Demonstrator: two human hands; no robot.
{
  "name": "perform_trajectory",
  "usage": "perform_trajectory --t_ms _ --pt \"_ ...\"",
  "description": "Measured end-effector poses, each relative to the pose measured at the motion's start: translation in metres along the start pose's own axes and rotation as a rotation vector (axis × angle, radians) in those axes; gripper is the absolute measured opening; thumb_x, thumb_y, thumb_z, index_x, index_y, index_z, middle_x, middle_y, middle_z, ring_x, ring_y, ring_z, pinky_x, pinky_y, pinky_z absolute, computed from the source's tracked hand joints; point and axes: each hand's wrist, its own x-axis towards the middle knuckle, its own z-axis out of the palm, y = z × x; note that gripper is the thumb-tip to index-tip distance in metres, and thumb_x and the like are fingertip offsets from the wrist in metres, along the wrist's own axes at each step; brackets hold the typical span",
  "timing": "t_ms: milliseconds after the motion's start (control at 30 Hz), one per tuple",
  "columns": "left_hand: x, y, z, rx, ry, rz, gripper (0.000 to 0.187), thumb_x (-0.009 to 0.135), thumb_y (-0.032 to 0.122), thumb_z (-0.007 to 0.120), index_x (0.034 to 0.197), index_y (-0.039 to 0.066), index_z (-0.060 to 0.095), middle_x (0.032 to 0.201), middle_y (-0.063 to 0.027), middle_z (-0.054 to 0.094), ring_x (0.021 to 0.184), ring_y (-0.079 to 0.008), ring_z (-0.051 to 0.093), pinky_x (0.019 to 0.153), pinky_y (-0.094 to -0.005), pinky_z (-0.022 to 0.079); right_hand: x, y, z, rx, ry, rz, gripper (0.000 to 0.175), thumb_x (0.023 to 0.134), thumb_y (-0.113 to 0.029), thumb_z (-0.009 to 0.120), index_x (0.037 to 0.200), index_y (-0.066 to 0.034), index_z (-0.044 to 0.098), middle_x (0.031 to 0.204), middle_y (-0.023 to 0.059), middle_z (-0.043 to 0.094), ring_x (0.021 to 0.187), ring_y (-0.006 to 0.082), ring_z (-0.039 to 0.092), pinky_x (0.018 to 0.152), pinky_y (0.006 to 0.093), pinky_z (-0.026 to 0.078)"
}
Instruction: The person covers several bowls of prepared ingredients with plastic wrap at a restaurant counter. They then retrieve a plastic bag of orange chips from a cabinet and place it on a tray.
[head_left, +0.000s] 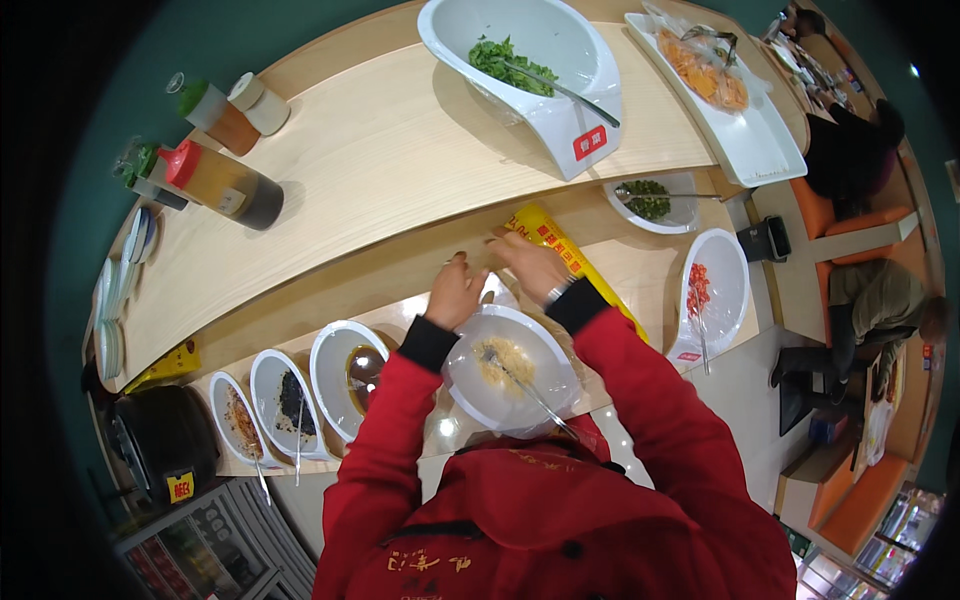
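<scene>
My left hand (453, 294) reaches over the far rim of a white slant-sided bowl (469, 379) of pale chopped garlic or similar (499, 360), with a metal spoon (541, 405) in it. My right hand (531, 267) is just right of the left, its fingers bent. Beside and partly behind the right wrist lies a long yellow printed box (553, 238), like a cling film carton. Clear plastic film covers part of the bowl. Whether either hand pinches film I cannot tell; the fingertips are partly hidden.
A raised wooden shelf (360, 142) overhangs the counter, bearing a bowl of chopped greens (592, 71), a white tray (765, 142) and sauce bottles (225, 187). White bowls of condiments (341, 337) stand left; a bowl of chopped red pepper (731, 270) stands right. A black pot (161, 435) sits far left.
</scene>
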Motion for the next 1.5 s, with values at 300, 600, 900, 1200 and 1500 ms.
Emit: perform_trajectory --t_ms 300,600,900,1200,1500 --pt "0.042 -0.021 0.044 0.015 0.005 -0.053 0.02 0.077 0.015 0.054 0.084 0.001 0.066 0.083 -0.0205 0.064 0.078 -0.0361 0.061 0.072 -0.0405 0.049 0.046 0.031 0.034 -0.182 -0.368 0.018 0.018 0.075 -0.015 0.057 0.086 -0.0014 0.06 0.088 0.0201 0.062 0.082 0.036 0.061 0.072 0.0415 0.048" --pt "0.044 -0.001 0.047 0.172 -0.038 -0.137 0.022 0.075 0.02 0.055 0.079 0.002 0.068 0.081 -0.0211 0.064 0.078 -0.0372 0.061 0.071 -0.0414 0.049 0.031 0.06 0.062 -0.127 -0.28 -0.034 0.018 0.079 -0.016 0.051 0.082 -0.0024 0.062 0.08 0.0198 0.062 0.077 0.0367 0.061 0.069 0.0433 0.048" --pt "0.048 0.006 0.053 0.317 -0.043 -0.054 0.021 0.071 0.02 0.057 0.077 0.002 0.068 0.079 -0.0219 0.063 0.078 -0.0375 0.062 0.071 -0.042 0.05 0.02 0.055 0.04 -0.079 -0.25 -0.047 0.015 0.076 -0.014 0.05 0.075 -0.0019 0.06 0.076 0.0195 0.062 0.076 0.0374 0.06 0.069 0.0442 0.047" --pt "0.052 -0.042 0.027 0.055 -0.26 -0.083 0.034 0.088 0.029 0.051 0.074 -0.001 0.062 0.065 -0.0129 0.062 0.06 -0.0227 0.061 0.058 -0.0334 0.048 0.018 0.047 0.039 0.079 -0.24 -0.155 0.016 0.082 -0.005 0.049 0.093 -0.0021 0.06 0.088 0.0181 0.061 0.085 0.0367 0.057 0.074 0.0422 0.046" --pt "-0.11 -0.075 0.001 -0.281 -0.216 0.057 0.07 0.083 0.044 0.062 0.127 -0.005 0.037 0.098 -0.0206 0.061 0.085 -0.0236 0.063 0.068 -0.0334 0.051 0.009 0.024 0.014 -0.094 -0.232 -0.134 0.026 0.078 -0.006 0.052 0.103 -0.0061 0.061 0.106 0.0166 0.061 0.096 0.0341 0.059 0.079 0.0403 0.047"
